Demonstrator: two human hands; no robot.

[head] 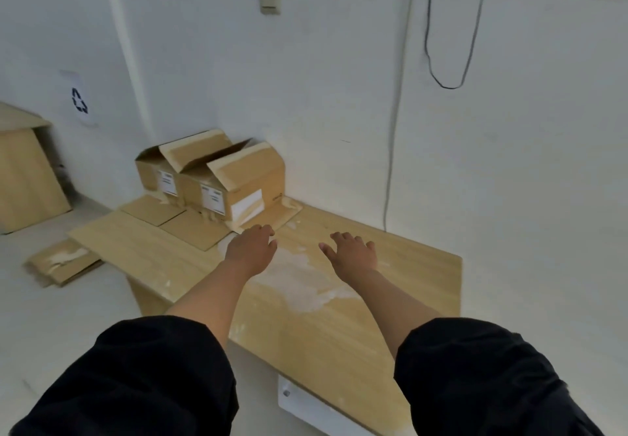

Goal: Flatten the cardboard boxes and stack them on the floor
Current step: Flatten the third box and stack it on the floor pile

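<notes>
Two open cardboard boxes stand side by side at the far end of the wooden table (339, 326), against the wall. The nearer box (248, 180) has white labels and flaps spread out; the farther box (156, 173) sits to its left. My left hand (253, 248) reaches over the table with relaxed fingers, just short of the nearer box's lowered flap, holding nothing. My right hand (351, 253) hovers beside it, fingers spread, also empty. A flattened box (63, 264) lies on the floor at left.
A large cardboard box (23, 177) stands on the floor at far left by a recycling sign (80, 100). Grey cables (445, 85) hang down the wall above the table. A white bracket (306, 405) sits under the table's near edge.
</notes>
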